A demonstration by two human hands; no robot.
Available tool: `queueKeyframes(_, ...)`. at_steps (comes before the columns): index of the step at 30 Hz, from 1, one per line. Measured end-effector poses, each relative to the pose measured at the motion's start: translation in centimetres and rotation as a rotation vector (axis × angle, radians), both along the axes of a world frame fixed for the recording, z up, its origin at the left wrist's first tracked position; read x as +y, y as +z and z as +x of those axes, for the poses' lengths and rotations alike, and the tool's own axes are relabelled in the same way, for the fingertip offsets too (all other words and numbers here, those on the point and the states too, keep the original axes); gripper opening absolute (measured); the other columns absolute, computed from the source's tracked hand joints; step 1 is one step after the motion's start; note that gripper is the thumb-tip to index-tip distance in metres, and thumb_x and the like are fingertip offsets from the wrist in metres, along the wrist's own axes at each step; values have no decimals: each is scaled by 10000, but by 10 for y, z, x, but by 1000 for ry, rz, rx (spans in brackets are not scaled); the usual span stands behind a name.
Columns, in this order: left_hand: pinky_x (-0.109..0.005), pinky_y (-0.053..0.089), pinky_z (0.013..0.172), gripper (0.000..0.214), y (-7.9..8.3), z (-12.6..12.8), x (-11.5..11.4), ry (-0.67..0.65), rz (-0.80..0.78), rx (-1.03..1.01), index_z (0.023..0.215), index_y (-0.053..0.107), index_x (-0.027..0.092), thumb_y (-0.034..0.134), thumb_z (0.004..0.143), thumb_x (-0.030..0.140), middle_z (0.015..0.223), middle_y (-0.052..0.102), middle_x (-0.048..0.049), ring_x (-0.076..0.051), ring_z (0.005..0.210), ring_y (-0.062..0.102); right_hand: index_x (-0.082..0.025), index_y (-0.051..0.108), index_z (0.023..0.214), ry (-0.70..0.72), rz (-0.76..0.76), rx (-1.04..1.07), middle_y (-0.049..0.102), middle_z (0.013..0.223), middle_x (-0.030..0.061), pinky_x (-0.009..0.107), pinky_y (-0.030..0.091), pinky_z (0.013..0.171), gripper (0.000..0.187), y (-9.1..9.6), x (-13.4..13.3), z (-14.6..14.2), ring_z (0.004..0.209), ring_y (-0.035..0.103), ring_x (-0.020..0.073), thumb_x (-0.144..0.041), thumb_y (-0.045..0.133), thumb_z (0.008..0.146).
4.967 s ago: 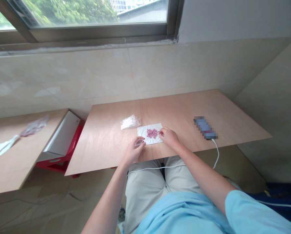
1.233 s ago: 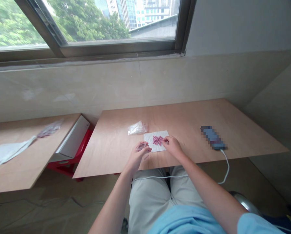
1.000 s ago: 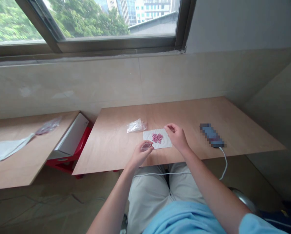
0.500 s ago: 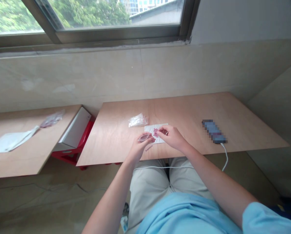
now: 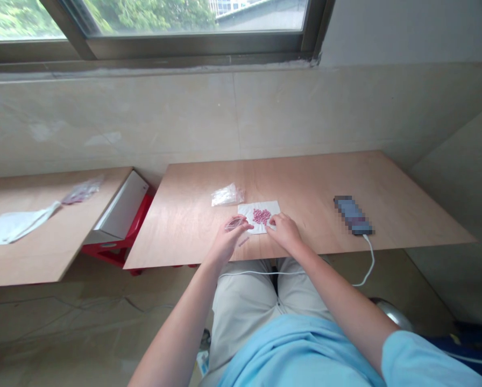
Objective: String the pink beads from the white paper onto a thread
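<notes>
Small round reddish-pink beads (image 5: 262,216) are lying in a loose cluster on the middle of a thin, wrinkled white sheet (image 5: 274,206). At the sheet's near left corner, the person's left hand (image 5: 227,235) is curving thumb and fingers around a thin whitish looped strand (image 5: 233,223), keeping a narrow grip. At the sheet's right edge, the right hand (image 5: 284,232) is bringing thumb and forefinger near each other beside the beads; the fingertips are too small in view to tell whether a bead is sitting between them. The sheet is resting on a flat light-brown wooden tabletop (image 5: 192,226). A crinkled clear plastic bag (image 5: 227,195) is lying just beyond its far left corner. Well to its right, a dark slab-shaped phone (image 5: 351,214) is lying with a white cable (image 5: 373,258) trailing over the table edge. Well to the sheet's left, a second wooden tabletop (image 5: 59,252) is bearing a folded white cloth (image 5: 19,226) and a clear packet (image 5: 82,191), while a red plastic stool (image 5: 141,215) is standing between the two tabletops.
</notes>
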State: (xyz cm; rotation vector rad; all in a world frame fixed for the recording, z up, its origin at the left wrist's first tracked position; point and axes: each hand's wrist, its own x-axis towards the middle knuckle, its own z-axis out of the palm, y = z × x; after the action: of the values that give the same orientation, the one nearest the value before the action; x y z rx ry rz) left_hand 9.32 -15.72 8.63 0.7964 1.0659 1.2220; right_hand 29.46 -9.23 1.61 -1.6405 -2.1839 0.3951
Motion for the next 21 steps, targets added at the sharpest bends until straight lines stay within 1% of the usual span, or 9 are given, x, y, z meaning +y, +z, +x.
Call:
queueKeyframes(4,-292,507,782,375,-1,-1,2,-24,-44,-66,1003,604,210,823,721,324,927,658,-30,-194,935,683,-179,683,934,-17,2,-6,656,978,102,303,412,860,183,3,-1,-10,941,596,228,-350,629,899)
queueKeyframes(7,-328,502,836,403,0,-3,2,-54,-100,-87,1028,601,211,827,718,335,931,674,-38,-211,969,688,-185,689,939,-7,-13,6,654,984,100,295,416,839,152,3,-1,-13,928,602,219,-313,614,908)
queueKeyframes(11,-332,497,836,400,2,-4,1,-93,-144,-81,1051,605,225,819,734,344,955,673,-45,-220,1016,674,-186,700,906,7,-49,98,670,968,88,280,427,807,104,4,0,-10,883,614,197,-250,621,883)
queueKeyframes(13,-329,498,834,394,2,-4,0,-102,-143,-61,1061,609,232,811,744,351,971,664,-47,-219,1029,665,-180,698,878,24,-91,238,688,940,76,278,443,796,92,7,4,-5,844,621,183,-234,625,864)
queueKeyframes(16,-320,498,837,387,1,-3,-3,-108,-117,18,1067,627,241,806,749,369,1001,663,-52,-211,1029,655,-174,680,877,22,-189,581,702,875,51,278,480,729,145,19,16,3,761,626,169,-296,601,874)
queueKeyframes(18,-315,499,840,381,1,-2,-4,-118,-95,95,1058,643,245,811,743,376,1038,667,-58,-206,1023,651,-172,662,912,-20,-228,804,696,860,44,269,491,653,202,33,23,8,716,624,164,-358,594,875)
queueKeyframes(19,-312,499,840,377,2,-1,-4,-124,-84,131,1055,650,247,813,741,380,1061,667,-61,-205,1023,650,-171,655,929,-44,-222,882,691,864,44,263,490,623,221,42,25,9,705,622,162,-376,599,870)
queueKeyframes(21,-305,501,834,371,3,0,-5,-139,-61,190,1053,657,250,809,748,396,1100,665,-64,-208,1027,650,-174,648,949,-68,-156,943,684,870,44,258,490,607,227,62,22,6,706,623,159,-382,609,866)
